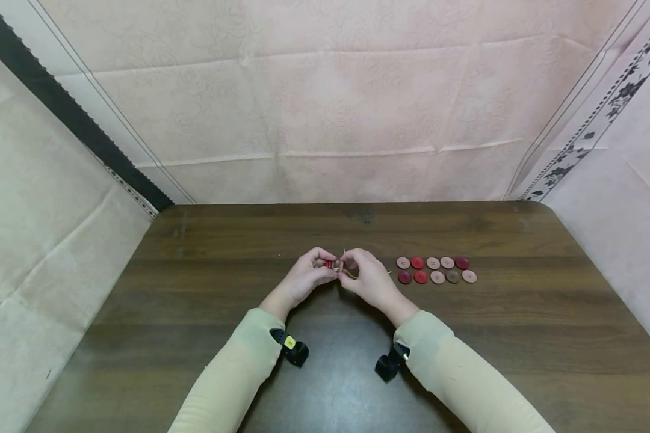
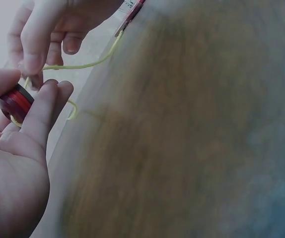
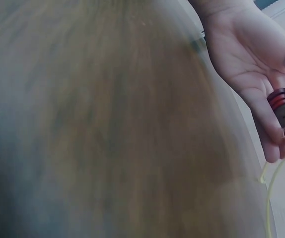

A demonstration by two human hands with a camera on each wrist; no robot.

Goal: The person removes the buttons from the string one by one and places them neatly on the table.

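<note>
Between the thumb and fingers of my left hand [image 1: 306,275] is a short stack of red and dark buttons [image 2: 16,101]. A thin yellow cord [image 2: 85,66] runs through the stack, and a loose end of it curls out beside the left fingertips. My right hand [image 1: 371,279] meets the left one over the middle of the table, its thumb and fingers pinching the cord close against the stack's end face. In the right wrist view the stack [image 3: 280,103] shows a dark end button with cord at its hole. The right fingertips partly hide that button.
Two rows of loose buttons, pink [image 1: 437,277], red [image 1: 420,276], maroon [image 1: 462,263] and brown-grey [image 1: 453,276], lie to the right of my hands. They rest on a brown wooden table [image 1: 249,234]. Pale cloth [image 1: 330,120] hangs behind its far edge.
</note>
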